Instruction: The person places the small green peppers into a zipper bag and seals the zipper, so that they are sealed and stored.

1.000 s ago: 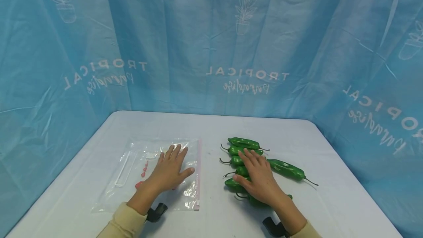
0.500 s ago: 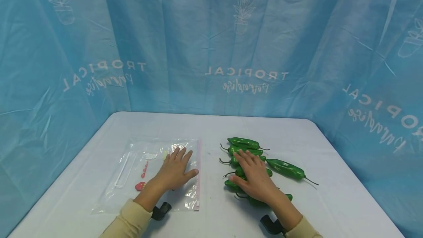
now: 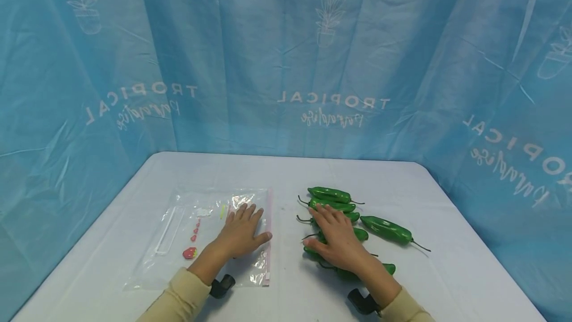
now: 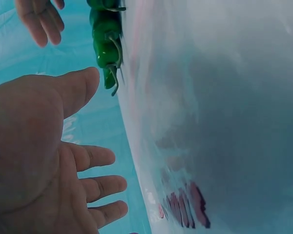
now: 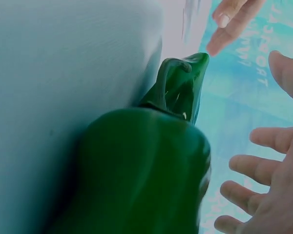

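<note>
In the head view my left hand [image 3: 243, 232] is spread above a clear zip bag [image 3: 152, 262] that lies flat, printed with red and yellow marks. The left wrist view shows this palm [image 4: 29, 146] raised off the bag with nothing in it. My right hand [image 3: 339, 237] hovers, fingers apart, over a column of several glossy green chili peppers [image 3: 328, 194] with thin stems. From the right wrist camera, a large green pepper [image 5: 141, 170] fills the foreground and the fingers [image 5: 259, 168] stay apart from it. The hand hides the middle of the column.
One separate green pepper [image 3: 388, 229] lies right of the column, its stem toward the right. A white table [image 3: 214, 165] carries everything, with a blue printed curtain [image 3: 250, 53] around its back and sides. A black camera mount [image 3: 222, 286] sits under each wrist.
My left hand has drifted right and slightly toward me over the bag. The right hand has shifted a little left. Bag and peppers stay where they were.
</note>
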A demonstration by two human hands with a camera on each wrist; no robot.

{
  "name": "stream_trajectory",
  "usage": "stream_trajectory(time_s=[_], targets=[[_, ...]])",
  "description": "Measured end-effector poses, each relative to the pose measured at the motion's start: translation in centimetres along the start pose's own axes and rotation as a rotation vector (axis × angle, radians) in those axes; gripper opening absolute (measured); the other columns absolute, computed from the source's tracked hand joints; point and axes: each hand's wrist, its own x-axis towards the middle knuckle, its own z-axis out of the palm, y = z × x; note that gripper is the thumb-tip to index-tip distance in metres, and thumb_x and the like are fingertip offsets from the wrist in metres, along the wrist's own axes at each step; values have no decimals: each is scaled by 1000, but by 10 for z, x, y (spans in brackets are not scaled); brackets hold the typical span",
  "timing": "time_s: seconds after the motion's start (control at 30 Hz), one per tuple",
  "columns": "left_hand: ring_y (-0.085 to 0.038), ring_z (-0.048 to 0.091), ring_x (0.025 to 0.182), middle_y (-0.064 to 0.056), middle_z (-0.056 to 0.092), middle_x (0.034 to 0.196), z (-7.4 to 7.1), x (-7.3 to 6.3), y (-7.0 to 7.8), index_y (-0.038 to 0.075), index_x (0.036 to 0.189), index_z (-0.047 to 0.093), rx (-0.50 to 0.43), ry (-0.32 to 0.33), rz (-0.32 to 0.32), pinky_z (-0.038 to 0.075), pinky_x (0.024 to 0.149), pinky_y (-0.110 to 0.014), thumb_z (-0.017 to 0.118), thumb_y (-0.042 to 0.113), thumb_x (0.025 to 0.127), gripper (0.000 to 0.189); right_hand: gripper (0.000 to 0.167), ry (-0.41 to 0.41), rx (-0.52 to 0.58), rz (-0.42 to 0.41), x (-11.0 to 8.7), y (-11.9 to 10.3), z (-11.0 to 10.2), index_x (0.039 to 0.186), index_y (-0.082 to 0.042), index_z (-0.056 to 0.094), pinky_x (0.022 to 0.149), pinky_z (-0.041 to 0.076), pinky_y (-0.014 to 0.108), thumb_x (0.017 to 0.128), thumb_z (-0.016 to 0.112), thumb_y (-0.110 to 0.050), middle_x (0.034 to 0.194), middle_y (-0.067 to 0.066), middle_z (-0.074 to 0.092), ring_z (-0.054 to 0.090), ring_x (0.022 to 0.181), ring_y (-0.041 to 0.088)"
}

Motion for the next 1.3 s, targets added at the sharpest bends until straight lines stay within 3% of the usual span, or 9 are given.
stream_trajectory(time_s=[0.33, 1.3], targets=[[-40, 15, 145, -19, 27, 153, 7, 7, 1, 4, 144, 35, -23, -34, -34, 16, 114, -58, 54, 50, 89, 74, 74, -26, 4, -5, 6, -8, 2, 146, -18, 35, 109, 21, 62, 86, 59, -52, 152, 10, 33, 25, 142, 38], [-43, 20, 142, -25, 29, 150, 16, 18, 1, -3, 141, 37, 19, -45, -19, 20, 112, -59, 54, 50, 90, 76, 72, -90, -25, -31, 20, -15, 13, 146, -19, 36, 109, 23, 59, 86, 58, -53, 153, 8, 33, 27, 141, 37]])
